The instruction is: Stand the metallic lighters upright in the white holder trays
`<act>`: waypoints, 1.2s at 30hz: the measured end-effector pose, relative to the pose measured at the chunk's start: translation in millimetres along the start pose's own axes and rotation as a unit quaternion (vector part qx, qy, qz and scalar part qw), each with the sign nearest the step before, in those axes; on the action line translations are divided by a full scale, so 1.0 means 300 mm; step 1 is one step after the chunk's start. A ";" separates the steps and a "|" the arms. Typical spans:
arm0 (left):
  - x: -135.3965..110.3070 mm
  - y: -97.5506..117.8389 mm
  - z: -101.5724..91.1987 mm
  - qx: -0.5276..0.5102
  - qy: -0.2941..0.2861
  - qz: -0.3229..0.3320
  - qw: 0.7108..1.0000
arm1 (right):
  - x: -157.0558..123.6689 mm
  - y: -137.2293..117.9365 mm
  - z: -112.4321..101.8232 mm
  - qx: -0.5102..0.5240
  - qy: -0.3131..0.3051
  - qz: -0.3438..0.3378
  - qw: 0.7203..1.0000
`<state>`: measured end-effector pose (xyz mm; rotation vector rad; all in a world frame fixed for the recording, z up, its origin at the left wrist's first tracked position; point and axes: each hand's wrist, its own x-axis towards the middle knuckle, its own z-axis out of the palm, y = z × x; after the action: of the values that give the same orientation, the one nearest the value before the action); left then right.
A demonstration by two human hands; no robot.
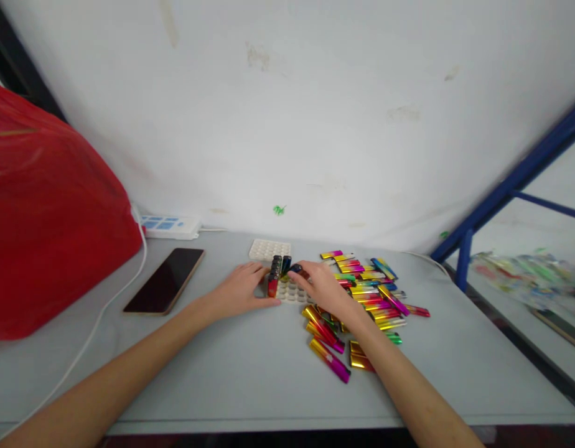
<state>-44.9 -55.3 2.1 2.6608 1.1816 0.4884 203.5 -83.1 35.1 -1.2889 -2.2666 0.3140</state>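
A pale tray with round pockets lies mid-table, with a row of upright lighters along its left side. The front one is red, and their tops are dark. My left hand rests at the left of that row, thumb and fingers spread around the tray's edge. Over the tray, my right hand pinches a dark-topped lighter, tilted, next to the row. Its lower part is hard to make out. Shiny multicoloured lighters lie in a loose pile beside and under my right forearm.
Behind the first tray is another pocketed tray. A phone lies to the left, near a white power strip and its cable. A large red bag fills the left side. Blue metal bars stand at the right.
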 end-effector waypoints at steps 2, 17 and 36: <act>0.000 0.002 -0.001 0.004 0.000 0.000 1.000 | 0.004 -0.005 0.010 -0.020 -0.021 0.006 1.000; 0.000 0.012 -0.011 -0.017 0.007 -0.008 1.000 | 0.044 -0.103 -0.057 -0.224 -0.106 0.057 0.967; 0.006 0.007 -0.010 0.008 -0.009 -0.013 1.000 | -0.613 -0.149 -0.024 -0.195 0.033 0.021 0.980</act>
<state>-43.6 -55.3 6.0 2.6531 1.2197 0.4529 251.9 -263.3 2.5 -1.5129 -2.3197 -0.1692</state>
